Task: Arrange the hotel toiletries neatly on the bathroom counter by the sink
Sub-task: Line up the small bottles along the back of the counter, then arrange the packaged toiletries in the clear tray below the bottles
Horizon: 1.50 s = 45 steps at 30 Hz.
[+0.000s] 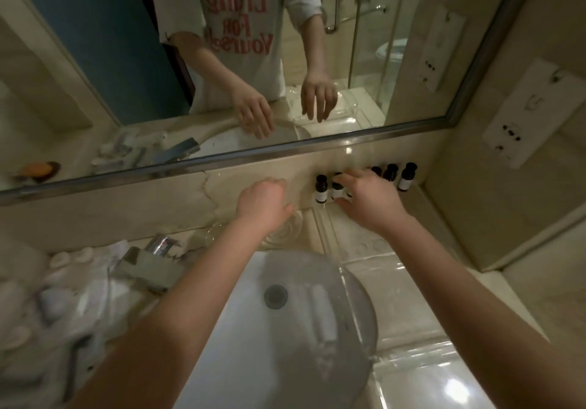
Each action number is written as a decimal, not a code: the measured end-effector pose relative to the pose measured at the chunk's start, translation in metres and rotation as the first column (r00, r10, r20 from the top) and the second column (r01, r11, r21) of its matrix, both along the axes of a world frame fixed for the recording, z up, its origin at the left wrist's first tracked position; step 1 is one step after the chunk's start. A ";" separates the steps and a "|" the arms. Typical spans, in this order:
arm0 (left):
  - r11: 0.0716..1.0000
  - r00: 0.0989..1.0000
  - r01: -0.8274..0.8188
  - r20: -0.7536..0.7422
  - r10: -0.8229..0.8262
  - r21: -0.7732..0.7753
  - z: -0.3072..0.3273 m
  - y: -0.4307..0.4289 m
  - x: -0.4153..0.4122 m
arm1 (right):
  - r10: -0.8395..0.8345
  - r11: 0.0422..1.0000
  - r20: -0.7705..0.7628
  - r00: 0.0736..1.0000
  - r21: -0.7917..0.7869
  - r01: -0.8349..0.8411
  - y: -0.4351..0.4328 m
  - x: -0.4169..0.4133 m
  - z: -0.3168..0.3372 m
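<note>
Several small dark toiletry bottles with white labels stand in a row against the back wall of the counter, right of the sink. My right hand reaches into the row; its fingers and thumb close around one small bottle. Another bottle stands just left of it, and two more bottles stand at the right end. My left hand hovers beside the row with its fingers curled, holding nothing. A clear tray lies on the counter under my right hand.
The white sink basin lies below my arms, its chrome tap to the left. White packets and towels clutter the left counter. A mirror spans the wall above, and a socket panel sits on the right wall.
</note>
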<state>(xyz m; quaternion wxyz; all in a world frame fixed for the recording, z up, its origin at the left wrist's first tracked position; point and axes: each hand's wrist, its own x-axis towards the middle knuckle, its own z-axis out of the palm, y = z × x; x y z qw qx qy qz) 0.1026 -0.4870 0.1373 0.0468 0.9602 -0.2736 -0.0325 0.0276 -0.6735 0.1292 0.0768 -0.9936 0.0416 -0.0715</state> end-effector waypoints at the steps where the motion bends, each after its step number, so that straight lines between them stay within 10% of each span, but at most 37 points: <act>1: 1.000 1.000 -0.011 0.004 0.011 -0.012 0.001 0.010 -0.007 | -0.007 1.000 0.005 1.000 0.003 0.007 0.009 -0.009 0.003; 19: 0.958 0.958 -0.274 -0.110 0.264 -0.086 -0.029 0.241 -0.092 | 0.208 0.974 -0.141 0.968 0.122 -0.192 0.235 -0.059 -0.016; 32: 0.798 0.742 -0.593 -0.313 0.594 0.109 -0.081 0.427 -0.110 | 0.443 0.896 -0.428 0.788 0.217 -0.387 0.410 -0.030 -0.084; 45: 0.711 0.631 -0.701 -0.414 0.656 0.058 -0.095 0.505 -0.076 | 0.125 0.853 -0.541 0.831 0.487 0.189 0.535 -0.010 -0.131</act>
